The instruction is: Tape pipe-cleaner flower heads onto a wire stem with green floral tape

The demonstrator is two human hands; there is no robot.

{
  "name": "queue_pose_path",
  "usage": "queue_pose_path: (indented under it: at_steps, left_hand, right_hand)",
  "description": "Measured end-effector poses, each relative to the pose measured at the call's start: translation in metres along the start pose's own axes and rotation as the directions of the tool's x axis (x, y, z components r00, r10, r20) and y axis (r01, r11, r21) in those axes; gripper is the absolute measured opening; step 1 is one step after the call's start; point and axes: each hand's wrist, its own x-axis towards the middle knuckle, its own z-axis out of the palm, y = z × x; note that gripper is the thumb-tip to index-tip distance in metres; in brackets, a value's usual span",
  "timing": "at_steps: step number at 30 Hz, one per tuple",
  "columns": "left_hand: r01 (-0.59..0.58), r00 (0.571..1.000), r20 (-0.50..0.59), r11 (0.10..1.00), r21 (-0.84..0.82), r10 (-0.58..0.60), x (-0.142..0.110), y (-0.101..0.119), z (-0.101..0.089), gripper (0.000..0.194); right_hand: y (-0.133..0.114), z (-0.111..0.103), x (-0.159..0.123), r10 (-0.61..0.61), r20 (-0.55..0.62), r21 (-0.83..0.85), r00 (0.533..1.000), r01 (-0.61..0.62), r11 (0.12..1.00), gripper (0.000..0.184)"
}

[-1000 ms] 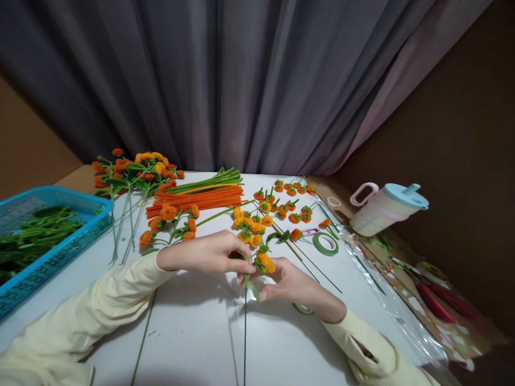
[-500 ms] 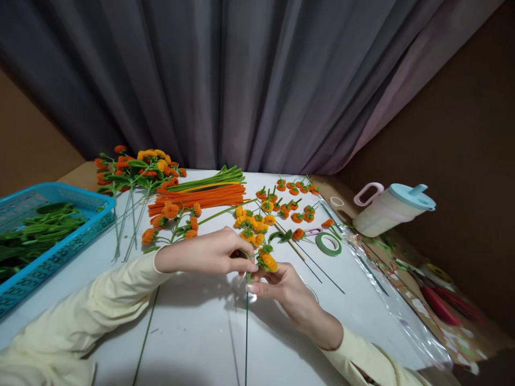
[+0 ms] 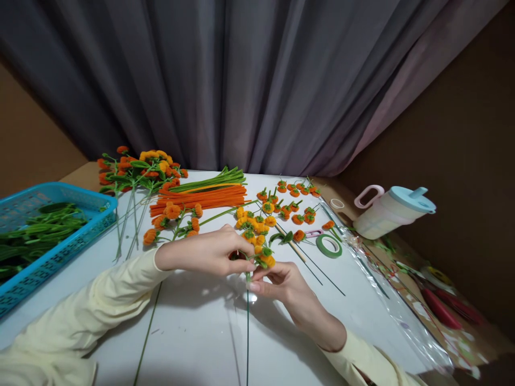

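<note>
My left hand (image 3: 213, 252) pinches the top of an upright flower stem (image 3: 248, 335), a thin dark green wire, between thumb and forefinger. At its head, partly behind my fingers, are yellow-orange chenille blooms (image 3: 267, 261) with green parts. Just below those fingertips my right hand (image 3: 287, 292) has thumb and fingers closed on the same stem, where a pale green wrap shows. Whether loose tape is in this grip cannot be made out. Behind my hands lie several yellow flower heads (image 3: 253, 225). A branched orange flower spray (image 3: 173, 210) rests beyond my left forearm.
A blue basket (image 3: 60, 257) of green leaves stands left. Orange pipe cleaners (image 3: 205, 198) and finished-looking flowers (image 3: 137, 169) lie at the back. Rightward are orange heads (image 3: 298, 219), green floral tape (image 3: 329, 246), wires (image 3: 322, 271), a tumbler (image 3: 382, 217) and red-handled pliers (image 3: 440, 308).
My right hand has closed in on the stem below my left fingertips. The green strip hanging between its fingers is no longer seen. My left hand has barely moved.
</note>
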Motion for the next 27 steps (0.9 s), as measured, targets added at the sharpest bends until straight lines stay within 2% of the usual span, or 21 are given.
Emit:
queue_pose_path:
  at_steps: [5,12,14,18,20,24,25,27]
  left_hand:
    - [0.032,0.999,0.027,0.999,0.033,-0.033,0.000,0.002,-0.001,0.026]
    - [0.025,0.999,0.033,1.000,0.011,-0.025,0.000,0.002,-0.002,0.024]
    - [0.022,0.999,0.042,1.000,0.007,-0.023,0.000,0.002,-0.002,0.025]
    - [0.032,0.999,0.035,0.999,0.018,-0.032,0.000,0.002,-0.002,0.027]
    - [0.035,0.999,0.035,0.999,0.005,-0.035,0.000,0.002,-0.002,0.027]
    - [0.012,1.000,0.022,0.999,-0.046,-0.011,-0.001,0.001,-0.001,0.029]
    - [0.012,1.000,0.018,0.999,-0.052,-0.011,-0.001,0.001,-0.001,0.030]
    - [0.025,1.000,0.015,0.998,-0.052,-0.024,-0.001,0.001,-0.001,0.030]
  right_hand:
    - [-0.003,0.002,-0.004,0.024,-0.043,-0.057,0.999,-0.026,0.998,0.025]
    - [-0.005,0.004,-0.008,0.148,0.076,-0.060,0.986,-0.143,0.988,0.039]
    - [-0.005,0.002,-0.008,0.119,0.056,-0.110,0.991,-0.113,0.988,0.038]
    - [-0.004,-0.005,-0.008,-0.098,-0.052,-0.237,0.994,0.083,0.968,0.039]
    - [-0.003,-0.010,-0.007,-0.169,-0.031,-0.277,0.985,0.154,0.949,0.039]
    - [-0.005,-0.027,-0.001,-0.089,0.121,-0.344,0.989,0.126,0.930,0.041]
    - [-0.006,-0.032,0.000,-0.059,0.165,-0.420,0.985,0.124,0.899,0.037]
    - [-0.010,-0.043,0.002,-0.021,0.209,-0.627,0.978,0.151,0.764,0.030]
